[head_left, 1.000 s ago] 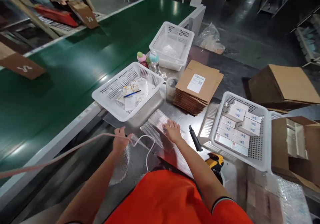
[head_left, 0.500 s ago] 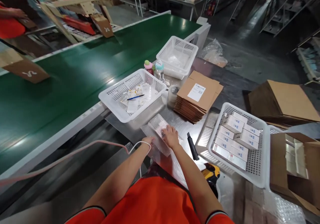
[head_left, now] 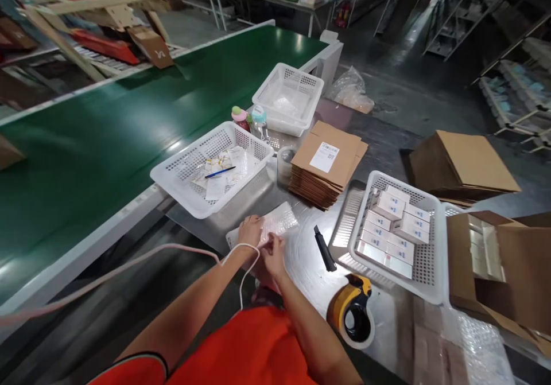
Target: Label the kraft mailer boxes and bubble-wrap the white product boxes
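Note:
A piece of bubble wrap (head_left: 282, 218) lies at the near edge of the metal table, folded around something I cannot make out. My left hand (head_left: 251, 231) grips its left part from above, fingers curled over it. My right hand (head_left: 274, 254) pinches the near side of the wrap, close to the left hand. A white cord (head_left: 247, 247) crosses over my left wrist. To the right lies a black box cutter (head_left: 324, 249), and nearer to me stands a yellow tape dispenser (head_left: 350, 310) with a roll of tape.
A basket with papers and a pen (head_left: 220, 172) stands ahead, beside a tape roll (head_left: 285, 166) and flat cardboard boxes (head_left: 329, 150). Small white boxes (head_left: 390, 230) fill a basket on the right, next to an open carton (head_left: 460, 259). The green conveyor (head_left: 129, 121) runs along the left.
My left hand has moved up onto the bubble wrap. My right hand has drawn back toward me to its near side. The wrap has turned, and the view has shifted right.

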